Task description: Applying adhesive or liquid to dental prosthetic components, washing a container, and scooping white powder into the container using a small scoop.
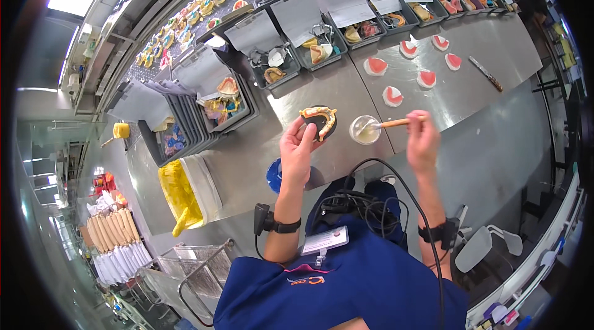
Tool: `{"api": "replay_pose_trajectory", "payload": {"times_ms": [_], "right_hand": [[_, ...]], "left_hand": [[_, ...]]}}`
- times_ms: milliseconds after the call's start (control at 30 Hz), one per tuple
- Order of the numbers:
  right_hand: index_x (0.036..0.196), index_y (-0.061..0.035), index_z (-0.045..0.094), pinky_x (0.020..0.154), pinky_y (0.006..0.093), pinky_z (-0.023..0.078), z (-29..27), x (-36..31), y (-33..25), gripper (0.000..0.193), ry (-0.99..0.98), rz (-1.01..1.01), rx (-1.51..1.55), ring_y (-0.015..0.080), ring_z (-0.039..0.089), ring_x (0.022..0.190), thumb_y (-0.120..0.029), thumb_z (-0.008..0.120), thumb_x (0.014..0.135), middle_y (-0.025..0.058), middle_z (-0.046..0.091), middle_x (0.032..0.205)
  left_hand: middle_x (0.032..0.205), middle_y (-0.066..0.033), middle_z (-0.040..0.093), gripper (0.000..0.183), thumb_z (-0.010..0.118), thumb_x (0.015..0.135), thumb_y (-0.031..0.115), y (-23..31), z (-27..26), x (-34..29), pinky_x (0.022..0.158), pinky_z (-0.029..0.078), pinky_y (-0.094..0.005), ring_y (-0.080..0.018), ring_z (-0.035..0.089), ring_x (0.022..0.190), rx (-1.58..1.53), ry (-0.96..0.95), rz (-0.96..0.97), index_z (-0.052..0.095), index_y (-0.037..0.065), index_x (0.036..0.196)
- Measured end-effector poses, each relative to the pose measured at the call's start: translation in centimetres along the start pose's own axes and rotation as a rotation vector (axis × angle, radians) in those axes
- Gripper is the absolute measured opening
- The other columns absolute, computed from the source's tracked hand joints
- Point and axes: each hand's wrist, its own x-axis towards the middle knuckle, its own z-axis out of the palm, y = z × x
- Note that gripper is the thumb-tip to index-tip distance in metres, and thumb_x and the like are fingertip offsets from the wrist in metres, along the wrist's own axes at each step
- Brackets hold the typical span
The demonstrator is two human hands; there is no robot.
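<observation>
Honestly, the cup (352,132) is my first worry: neither hand steadies it, so a sideways push of the brush (395,123) against its rim could tip it or slide it along the bench (247,163). My right hand (423,138), just right of the cup, pinches the brush by its handle between thumb and fingers, and its head is down inside the cup; held that far back, it could swivel and flick drips. Just left of the cup, my left hand (297,147) clamps the black disc (315,121), thumb on top and fingers beneath, with the yellowish arch (331,123) on it. I can't tell whether the arch is fixed there; if it's loose, a tilt could drop it. On the body side of the cup, a black cable (403,185) loops up between the forearms, and I judge it the likeliest snag if the right arm swings inward. The blue bowl (273,176) sits left of the cup, partly behind the left forearm, where an elbow could nudge it. Beyond the cup to the right lie red-topped casts (393,96) and a knife (486,75); bins (323,45) line the far side, limiting reach that way.
</observation>
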Motion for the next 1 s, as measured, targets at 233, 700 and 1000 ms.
{"api": "replay_pose_trajectory", "payload": {"times_ms": [233,700,1000], "right_hand": [[0.097,-0.0050,0.052,0.059,0.0239,0.041,-3.6,1.9,-7.0,0.032,0.135,0.029,0.722,0.0092,0.048,0.062,-0.031,0.037,0.109,0.0019,0.050,0.074],[0.097,-0.0069,0.051,0.061,0.0220,0.041,-3.1,2.7,-8.1,0.029,0.004,-0.069,0.660,0.0075,0.048,0.065,-0.029,0.036,0.109,0.0023,0.052,0.080],[0.096,-0.0069,0.051,0.059,0.0208,0.040,-4.6,4.3,-8.2,0.031,0.055,-0.155,0.606,0.0074,0.047,0.062,-0.030,0.036,0.109,0.0029,0.053,0.079]], "left_hand": [[0.103,-0.0073,0.071,0.036,0.059,0.099,0.011,-0.6,0.1,-0.1,0.074,0.058,-0.0260,-0.0109,0.069,0.086,0.040,-0.056,0.031,0.056,-0.005,0.131],[0.097,-0.0016,0.070,0.031,0.061,0.098,0.014,-1.2,1.2,-0.3,0.061,0.052,-0.0182,-0.0058,0.064,0.076,-0.239,-0.167,-0.321,0.062,0.000,0.125],[0.100,-0.0057,0.066,0.037,0.056,0.098,0.016,0.3,1.8,-1.3,0.060,0.053,-0.0179,-0.0065,0.063,0.076,-0.241,-0.271,-0.495,0.055,-0.004,0.128]]}}
